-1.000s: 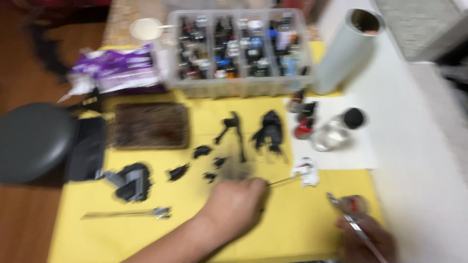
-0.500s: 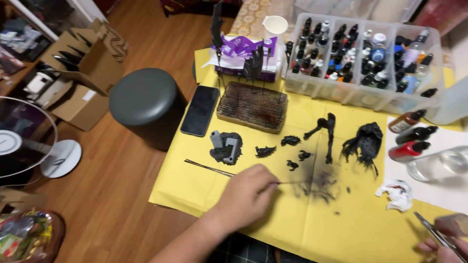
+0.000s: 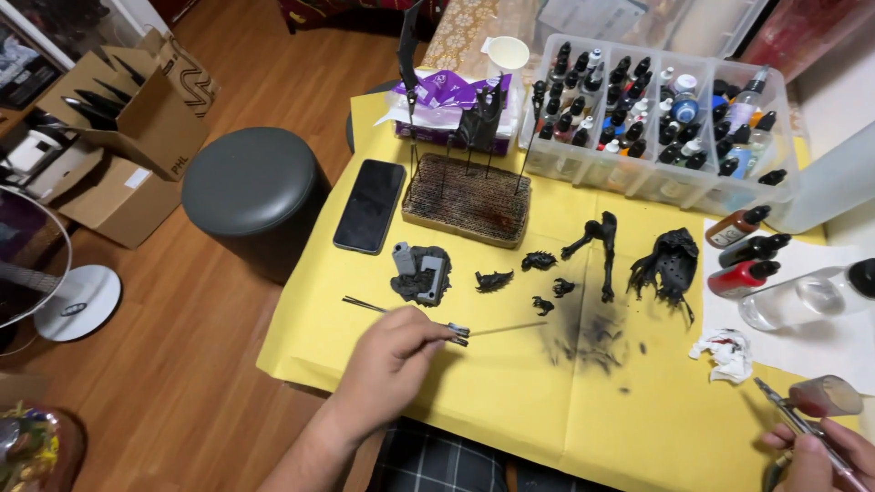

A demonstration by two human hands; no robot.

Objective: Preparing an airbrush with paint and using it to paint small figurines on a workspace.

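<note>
At the frame's left sits a grey stool [image 3: 248, 187], beside the yellow-covered bench [image 3: 510, 401]. Low centre, the left hand [image 3: 394, 357] pinches a clip stick [image 3: 474, 332] that lies across the yellow sheet, its tip toward the black parts [image 3: 538, 273] at mid frame. In the lower right corner the right hand [image 3: 820, 456] grips an airbrush [image 3: 802, 426]

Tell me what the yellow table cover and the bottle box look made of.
Yellow table cover: likely paper, matte, with sharp fold creases and soaked-in black spray marks.
Bottle box: likely clear plastic, glossy and see-through, with the small paint bottles visible through its walls.
</note>
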